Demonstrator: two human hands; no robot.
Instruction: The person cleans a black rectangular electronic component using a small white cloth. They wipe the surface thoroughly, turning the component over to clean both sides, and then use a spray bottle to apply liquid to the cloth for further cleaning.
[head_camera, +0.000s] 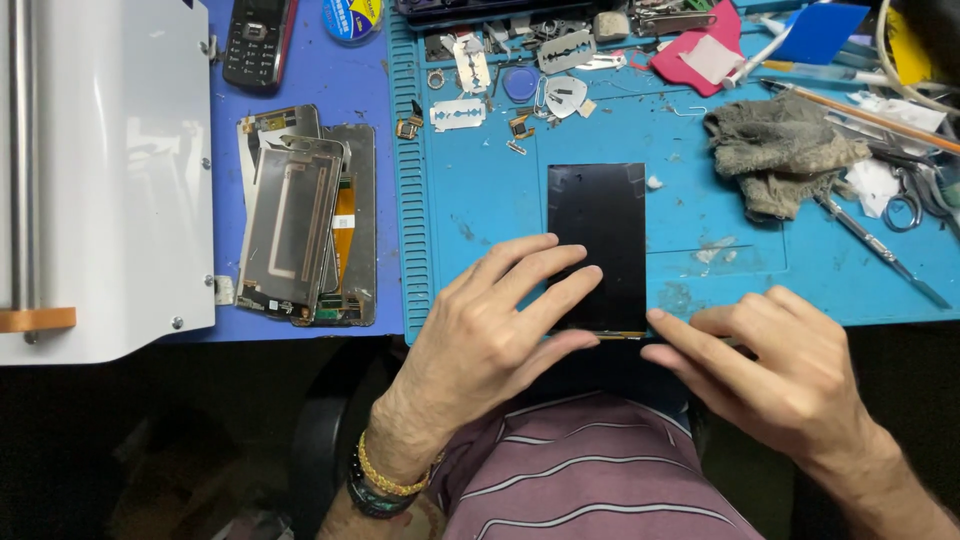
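A black phone screen panel (598, 225) lies flat on the blue work mat (480, 210), its near end at the mat's front edge. My left hand (490, 330) rests on the panel's lower left part, fingers spread across the glass and pressing it down. At the panel's lower right corner my right hand (770, 365) has its fingertips against the bottom edge, where a thin yellowish strip shows. Whether the right hand pinches a small tool there is hidden by the fingers.
A stack of phone back frames (305, 225) lies left of the mat, beside a white machine (100, 170). Razor blades (455, 113), a grey rag (780, 150), scissors (905, 205), a metal probe (880, 250) and a black keypad phone (255, 40) surround the panel.
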